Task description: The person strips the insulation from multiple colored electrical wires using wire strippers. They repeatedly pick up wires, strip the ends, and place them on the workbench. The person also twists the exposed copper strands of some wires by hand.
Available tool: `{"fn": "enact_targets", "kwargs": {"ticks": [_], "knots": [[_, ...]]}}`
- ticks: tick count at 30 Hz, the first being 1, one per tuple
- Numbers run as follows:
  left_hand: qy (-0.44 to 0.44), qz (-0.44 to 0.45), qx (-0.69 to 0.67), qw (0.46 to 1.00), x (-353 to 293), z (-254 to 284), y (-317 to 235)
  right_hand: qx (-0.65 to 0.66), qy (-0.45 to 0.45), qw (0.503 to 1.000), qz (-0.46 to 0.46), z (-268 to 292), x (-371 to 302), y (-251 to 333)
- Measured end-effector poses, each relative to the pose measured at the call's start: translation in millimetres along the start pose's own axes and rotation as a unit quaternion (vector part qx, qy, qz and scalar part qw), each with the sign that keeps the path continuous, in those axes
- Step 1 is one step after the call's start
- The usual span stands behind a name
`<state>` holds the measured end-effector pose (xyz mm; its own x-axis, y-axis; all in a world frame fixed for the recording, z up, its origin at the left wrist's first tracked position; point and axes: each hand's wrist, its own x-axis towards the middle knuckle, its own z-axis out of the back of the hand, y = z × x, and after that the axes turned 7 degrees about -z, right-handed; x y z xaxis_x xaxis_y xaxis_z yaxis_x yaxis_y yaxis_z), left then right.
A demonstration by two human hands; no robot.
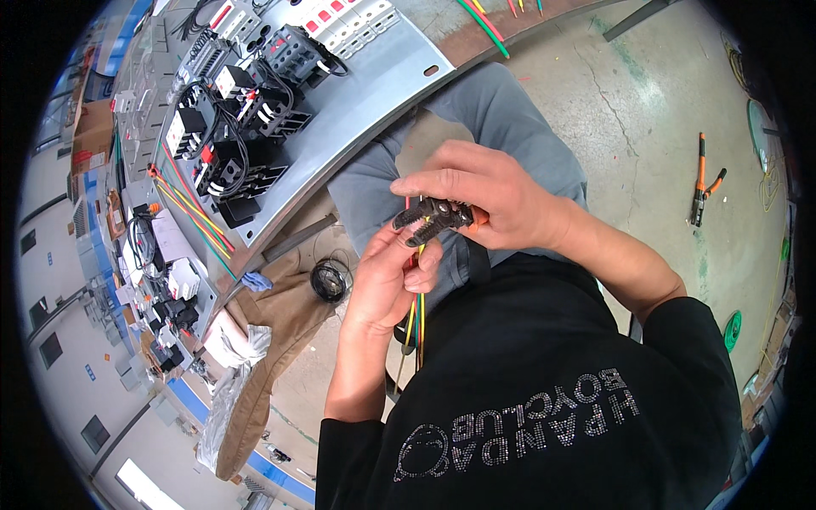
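In my right hand (497, 191) is a wire stripper (438, 219) with dark jaws and an orange grip; most of its handle is hidden by my palm and fingers. The jaws stand apart around or just beside the wires, I cannot tell which. Closed below them, my left hand (391, 280) pinches a bundle of wires (421, 319) in red, yellow and green, whose long ends hang down past my wrist. The wire tips above my fingers are partly covered by the tool.
A grey metal panel (374, 85) with black and white electrical parts (242, 127) lies on the bench at left. More coloured wires (194, 208) rest along its edge. Orange-handled pliers (699, 183) lie on the floor at right. A black wire coil (330, 280) sits below the bench.
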<state>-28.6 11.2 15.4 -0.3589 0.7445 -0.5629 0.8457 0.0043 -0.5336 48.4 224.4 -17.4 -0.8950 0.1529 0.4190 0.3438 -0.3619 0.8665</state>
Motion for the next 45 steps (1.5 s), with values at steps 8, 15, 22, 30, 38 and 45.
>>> {"fn": "enact_targets", "kwargs": {"ticks": [8,15,22,30,38,45], "knots": [[-0.036,-0.063,0.069,0.995,-0.8,-7.2,-1.4,-0.052,-0.036,0.998,0.005,1.0,-7.1,0.1],[-0.054,-0.088,0.104,0.989,-3.5,-11.2,-6.1,0.289,0.013,0.911,-0.294,0.8,-24.3,10.4],[-0.058,-0.091,0.169,0.980,-0.4,-13.5,-2.2,0.363,-0.011,0.887,-0.284,-13.1,-18.7,16.6],[-0.037,-0.078,0.146,0.985,1.2,-15.1,-0.3,0.309,0.007,0.906,-0.289,-8.9,-16.9,14.6],[-0.001,-0.069,0.059,0.996,-4.8,-4.0,-14.1,0.043,0.073,0.972,-0.219,8.5,-22.4,9.8],[0.008,-0.055,0.016,0.998,-1.1,1.3,-12.3,-0.036,0.074,0.981,-0.174,5.6,-22.7,9.4]]}}
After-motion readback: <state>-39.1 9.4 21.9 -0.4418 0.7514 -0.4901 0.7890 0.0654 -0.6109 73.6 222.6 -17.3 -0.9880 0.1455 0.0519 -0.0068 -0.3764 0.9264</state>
